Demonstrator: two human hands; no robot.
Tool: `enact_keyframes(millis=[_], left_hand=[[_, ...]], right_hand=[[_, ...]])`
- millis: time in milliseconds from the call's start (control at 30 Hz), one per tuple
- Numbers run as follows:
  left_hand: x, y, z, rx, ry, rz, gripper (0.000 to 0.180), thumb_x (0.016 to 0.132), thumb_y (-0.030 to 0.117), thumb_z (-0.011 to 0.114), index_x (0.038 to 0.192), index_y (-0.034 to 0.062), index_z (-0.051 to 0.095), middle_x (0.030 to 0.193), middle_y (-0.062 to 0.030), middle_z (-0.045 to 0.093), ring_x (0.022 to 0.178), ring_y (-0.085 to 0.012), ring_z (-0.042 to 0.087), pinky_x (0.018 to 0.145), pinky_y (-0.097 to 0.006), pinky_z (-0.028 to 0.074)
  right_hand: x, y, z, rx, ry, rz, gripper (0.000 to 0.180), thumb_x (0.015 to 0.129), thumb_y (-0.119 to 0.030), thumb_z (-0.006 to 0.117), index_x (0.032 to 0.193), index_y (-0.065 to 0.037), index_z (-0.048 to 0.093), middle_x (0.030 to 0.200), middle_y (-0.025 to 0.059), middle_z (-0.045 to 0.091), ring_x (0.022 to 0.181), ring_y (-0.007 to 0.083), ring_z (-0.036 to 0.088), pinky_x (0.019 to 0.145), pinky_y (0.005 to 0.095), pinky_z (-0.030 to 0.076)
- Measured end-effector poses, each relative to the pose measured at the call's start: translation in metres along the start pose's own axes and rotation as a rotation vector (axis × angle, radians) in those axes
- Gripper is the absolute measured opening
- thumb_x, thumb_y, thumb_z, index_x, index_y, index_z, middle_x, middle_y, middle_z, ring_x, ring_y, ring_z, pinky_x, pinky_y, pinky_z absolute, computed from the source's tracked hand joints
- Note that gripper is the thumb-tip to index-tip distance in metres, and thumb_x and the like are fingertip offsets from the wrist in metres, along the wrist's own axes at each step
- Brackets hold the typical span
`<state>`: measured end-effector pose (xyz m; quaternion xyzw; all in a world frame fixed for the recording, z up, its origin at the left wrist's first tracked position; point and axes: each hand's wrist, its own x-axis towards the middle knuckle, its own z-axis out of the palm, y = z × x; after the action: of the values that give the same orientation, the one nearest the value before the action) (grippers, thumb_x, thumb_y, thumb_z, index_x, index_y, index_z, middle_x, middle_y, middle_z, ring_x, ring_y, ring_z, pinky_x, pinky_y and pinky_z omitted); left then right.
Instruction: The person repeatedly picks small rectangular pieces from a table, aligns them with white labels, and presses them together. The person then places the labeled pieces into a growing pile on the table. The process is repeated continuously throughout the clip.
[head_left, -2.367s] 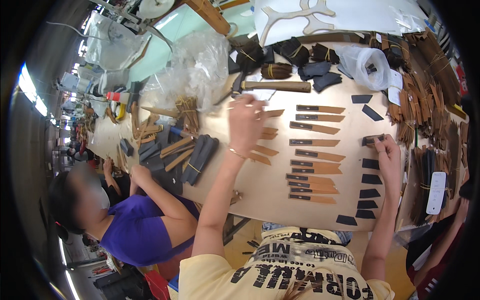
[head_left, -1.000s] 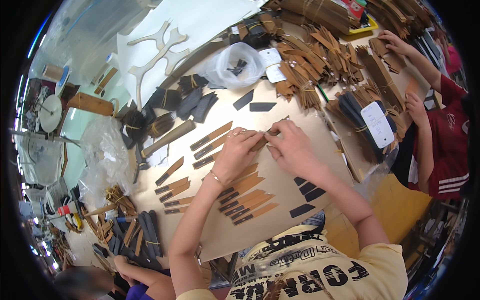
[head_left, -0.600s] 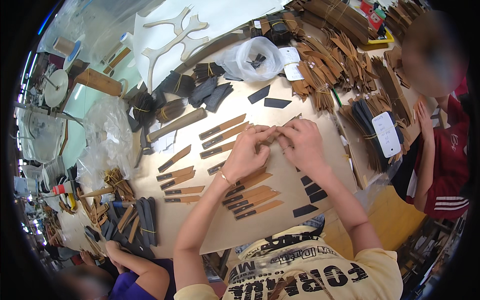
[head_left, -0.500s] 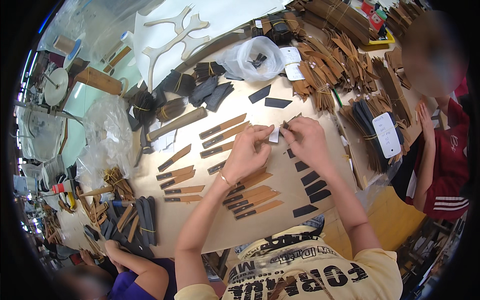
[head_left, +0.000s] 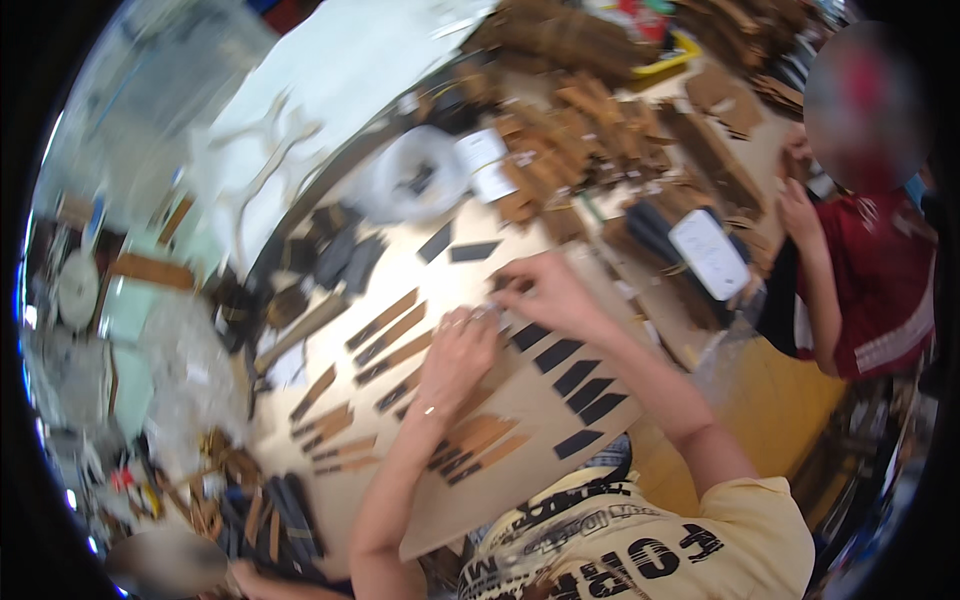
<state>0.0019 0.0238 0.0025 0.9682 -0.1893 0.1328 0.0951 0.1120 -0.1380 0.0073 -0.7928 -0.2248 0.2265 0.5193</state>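
Note:
My left hand point(head_left: 462, 348) is over the rows of tan leather strips with dark ends, its fingers bent and close together near a small whitish bit point(head_left: 479, 313). Blur hides what its fingertips hold, if anything. Just to the right and a little farther off, my right hand point(head_left: 552, 290) is closed in a pinch on a small dark strip point(head_left: 499, 284). Tan strips point(head_left: 402, 326) lie in slanted rows to the left of and below my left hand. Black slant-cut pieces point(head_left: 575, 376) form a column beside my right forearm, and two more black pieces point(head_left: 474, 251) lie beyond my hands.
Farther back are a clear plastic bag point(head_left: 412, 178) with dark bits, tied brown strip bundles point(head_left: 585, 140) and a white tag point(head_left: 708, 254). A wooden-handled tool point(head_left: 308, 330) lies at left. One person point(head_left: 870, 280) is at right; another person's arm point(head_left: 285, 582) shows lower left.
The whole view has swung and blurred, so the table's things appear shifted left. My hands have drawn slightly apart, and the white slip between them no longer shows clearly.

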Motion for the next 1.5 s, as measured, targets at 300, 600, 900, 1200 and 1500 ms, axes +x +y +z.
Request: enact_keyframes(millis=[300,600,900,1200,1500], left_hand=[[0.01,-0.01,-0.007,-0.019,-0.214,0.073,0.042,0.073,-0.002,0.06,0.115,-0.0052,0.062,0.104,-0.0148,0.063,0.099,-0.0305,0.055,0.087,-0.038,0.046],[0.008,-0.009,-0.005,-0.124,-0.109,-0.027,0.029,0.078,-0.001,0.064,0.106,-0.0017,0.067,0.103,-0.0142,0.063,0.094,-0.0325,0.057,0.086,-0.041,0.047],[0.005,0.001,-0.015,-0.167,0.167,-0.365,0.032,0.078,-0.007,0.067,0.108,0.0052,0.072,0.098,-0.0124,0.062,0.092,-0.0299,0.059,0.085,-0.041,0.048],[0.003,-0.003,-0.007,0.125,0.342,-0.21,0.013,0.081,0.011,0.071,0.094,0.0109,0.071,0.087,0.0021,0.069,0.085,-0.0187,0.063,0.079,-0.035,0.042],[0.0,0.018,0.004,0.251,0.143,-0.135,0.014,0.077,0.014,0.073,0.092,0.013,0.071,0.097,0.0025,0.065,0.092,-0.0158,0.059,0.084,-0.036,0.039]], right_hand=[[0.0,0.005,0.006,-0.032,0.193,-0.076,0.024,0.08,-0.013,0.072,0.097,0.003,0.073,0.075,0.0134,0.073,0.065,0.0193,0.069,0.07,0.0311,0.054],[-0.002,0.006,0.006,0.038,0.28,-0.066,0.023,0.082,-0.012,0.07,0.099,0.003,0.07,0.069,0.0114,0.069,0.062,0.0201,0.066,0.063,0.0329,0.052],[-0.004,0.009,0.001,0.103,0.178,-0.004,0.026,0.082,-0.012,0.07,0.104,0.002,0.07,0.073,0.0085,0.069,0.065,0.0114,0.063,0.064,0.0306,0.052],[-0.003,0.0,-0.002,0.138,0.146,0.017,0.023,0.084,-0.011,0.073,0.101,0.004,0.069,0.078,0.0052,0.071,0.072,0.0079,0.062,0.067,0.0251,0.049],[-0.005,-0.001,-0.004,0.102,0.138,0.047,0.022,0.084,-0.011,0.073,0.101,0.003,0.07,0.077,0.0041,0.07,0.073,0.0078,0.062,0.068,0.0254,0.05]])
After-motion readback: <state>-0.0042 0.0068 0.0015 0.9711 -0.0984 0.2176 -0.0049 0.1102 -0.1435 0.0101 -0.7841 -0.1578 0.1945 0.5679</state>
